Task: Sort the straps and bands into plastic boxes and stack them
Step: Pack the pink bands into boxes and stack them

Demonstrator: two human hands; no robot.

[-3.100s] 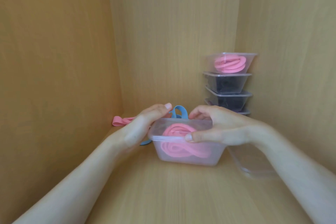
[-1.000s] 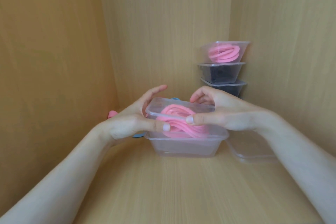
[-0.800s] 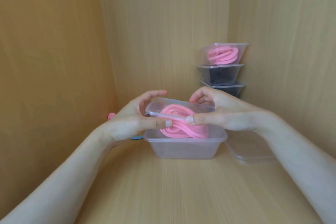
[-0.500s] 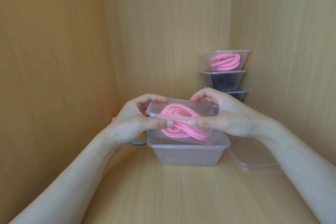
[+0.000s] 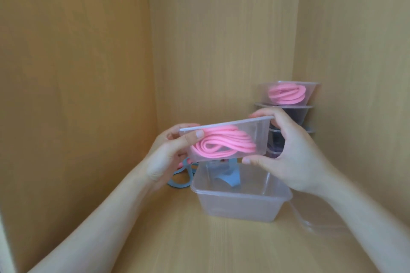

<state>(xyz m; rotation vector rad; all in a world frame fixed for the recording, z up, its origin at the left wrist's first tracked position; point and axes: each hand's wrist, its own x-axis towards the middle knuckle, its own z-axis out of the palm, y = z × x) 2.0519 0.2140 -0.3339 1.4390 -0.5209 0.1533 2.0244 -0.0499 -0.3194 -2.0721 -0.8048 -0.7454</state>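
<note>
A clear plastic box (image 5: 257, 134) with a coiled pink band (image 5: 224, 144) inside hangs in the air, tilted, its right end higher. My left hand (image 5: 170, 155) grips its left end and my right hand (image 5: 290, 157) grips its right end. Below it an empty clear box (image 5: 241, 201) stands on the wooden floor. A stack of boxes stands at the back right: the top one (image 5: 310, 91) holds a pink band (image 5: 286, 94), the ones beneath (image 5: 299, 113) hold dark contents. Blue bands (image 5: 182, 175) lie on the floor behind my left hand.
Wooden walls (image 5: 77, 73) close in on the left, back and right. A clear lid (image 5: 321, 221) lies flat on the floor to the right of the empty box. The wooden floor (image 5: 199, 246) runs toward me in front.
Both hands have lifted the box with the pink band out of the empty box beneath it, raised it well above and tilted it. The blue bands behind now show.
</note>
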